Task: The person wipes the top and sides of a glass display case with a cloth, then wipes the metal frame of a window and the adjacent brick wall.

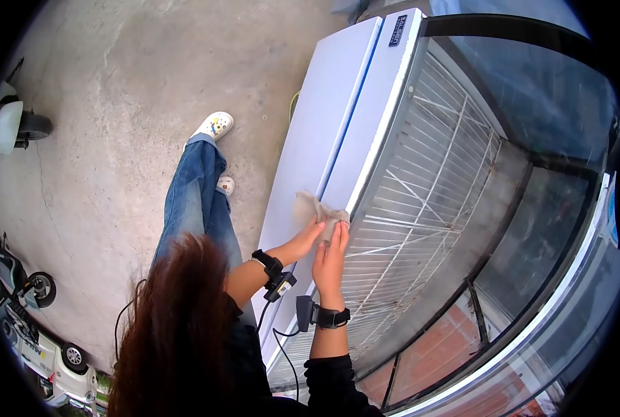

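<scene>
A crumpled greyish-beige cloth (pixel 332 214) lies against the front top edge of a white cabinet (pixel 313 118) with a glass display case. My left hand (pixel 306 240) reaches in from below, its fingers on the lower side of the cloth. Close beside it, my right hand (pixel 331 258) presses its outstretched fingers on the cloth near the metal rim. Both wrists wear black straps with small devices and cables. Part of the cloth is hidden by the fingers.
Wire racks (pixel 421 201) fill the case, beside glass panels (pixel 539 243). Legs in jeans and white clogs (pixel 216 125) stand on the concrete floor (pixel 115 139). A scooter (pixel 18 278) and a white vehicle (pixel 56 361) are at the left. Long hair covers the lower middle.
</scene>
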### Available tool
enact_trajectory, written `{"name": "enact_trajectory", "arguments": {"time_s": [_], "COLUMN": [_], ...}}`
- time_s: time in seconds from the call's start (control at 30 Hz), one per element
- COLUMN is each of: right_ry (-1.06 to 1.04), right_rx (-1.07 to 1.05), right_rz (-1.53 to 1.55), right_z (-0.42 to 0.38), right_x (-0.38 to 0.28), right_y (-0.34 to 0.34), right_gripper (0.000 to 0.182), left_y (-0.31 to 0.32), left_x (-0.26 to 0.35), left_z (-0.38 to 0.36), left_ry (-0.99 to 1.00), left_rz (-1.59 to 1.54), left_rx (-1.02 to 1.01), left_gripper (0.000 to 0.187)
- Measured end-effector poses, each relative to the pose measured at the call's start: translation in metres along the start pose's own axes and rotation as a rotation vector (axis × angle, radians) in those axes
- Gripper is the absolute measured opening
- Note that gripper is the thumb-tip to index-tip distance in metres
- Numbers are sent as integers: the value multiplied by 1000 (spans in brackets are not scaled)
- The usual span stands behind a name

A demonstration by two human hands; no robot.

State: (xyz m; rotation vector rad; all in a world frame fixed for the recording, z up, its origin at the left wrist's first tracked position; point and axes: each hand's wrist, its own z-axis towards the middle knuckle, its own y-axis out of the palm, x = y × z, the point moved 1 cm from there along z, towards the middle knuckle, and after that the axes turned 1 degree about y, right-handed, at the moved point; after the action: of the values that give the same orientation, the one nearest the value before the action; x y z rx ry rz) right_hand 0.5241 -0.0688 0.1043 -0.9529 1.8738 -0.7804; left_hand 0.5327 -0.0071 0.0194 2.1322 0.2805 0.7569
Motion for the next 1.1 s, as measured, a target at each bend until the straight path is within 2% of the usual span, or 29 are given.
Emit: {"name": "enact_trajectory", "arguments": {"time_s": [0.03,0.13,0.27,0.5,0.57,0.67,0.7,0.8,0.93,1.0,1.07,1.1], "right_ry": [-21,-29,-17,21,49,73,70,101,20,-12,4,17], "right_rx": [39,91,101,80,83,62,57,63,159,226,238,250], "right_rz": [-27,-65,-136,-207,-214,-250,-256,-208,-233,-216,-182,-153], "right_z": [13,28,15,-62,-85,-103,-101,-90,-48,-22,5,19], "right_x": [-4,-15,-8,18,23,29,28,24,16,7,-7,-15], "right_y": [-1,-2,3,25,32,38,36,32,26,19,10,5], "right_gripper": [51,51,51,50,49,49,49,53,54,54,54,54], "left_y": [-11,-31,-24,14,23,24,22,18,13,7,2,-1], "left_x": [-5,-9,-12,-49,-57,-73,-66,-66,-35,-27,-11,-1], "left_z": [16,41,23,-53,-74,-84,-83,-68,-29,1,30,45], "left_ry": [72,14,-23,-134,-267,-299,-361,-365,-166,-152,64,72], "left_rz": [34,103,207,-109,-191,-203,-176,-142,-198,-95,160,241], "left_rx": [-3,25,21,-16,-67,-52,-58,-26,77,145,181,176], "left_gripper": [60,61,62,57,52,51,51,53,45,37,40,42]}}
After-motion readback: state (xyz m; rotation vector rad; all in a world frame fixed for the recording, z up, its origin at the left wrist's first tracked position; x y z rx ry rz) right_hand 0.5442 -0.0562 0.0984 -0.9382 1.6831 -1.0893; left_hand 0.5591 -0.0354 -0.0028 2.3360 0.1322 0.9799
